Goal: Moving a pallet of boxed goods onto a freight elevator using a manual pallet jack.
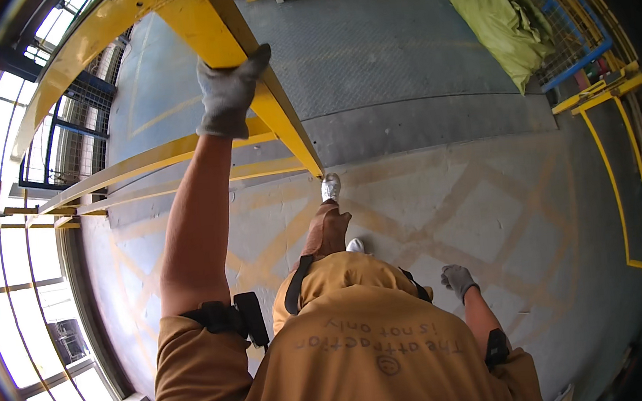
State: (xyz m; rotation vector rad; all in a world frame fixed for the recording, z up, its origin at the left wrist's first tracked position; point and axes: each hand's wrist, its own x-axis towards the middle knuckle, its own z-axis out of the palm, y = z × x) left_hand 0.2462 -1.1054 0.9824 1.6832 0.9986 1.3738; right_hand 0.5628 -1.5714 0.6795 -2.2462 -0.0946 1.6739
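At the upper left stands a tall yellow metal frame (287,123) with an upright post and long side rails. My left hand (226,98), in a grey work glove, is wrapped round that post with the arm stretched forward. The foot of the post comes down close to my white shoe (330,187). Low on my right side hangs my right hand (459,281), also gloved in grey. Its fingers are curled in, nothing shows in them, and it is apart from any object.
A green sack or sheet (501,28) lies at the far right against blue mesh fencing (571,7). A thin yellow frame (616,182) stands on the right. Blue mesh panels (81,118) and windows line the left. Worn yellow lines mark the grey floor (443,197).
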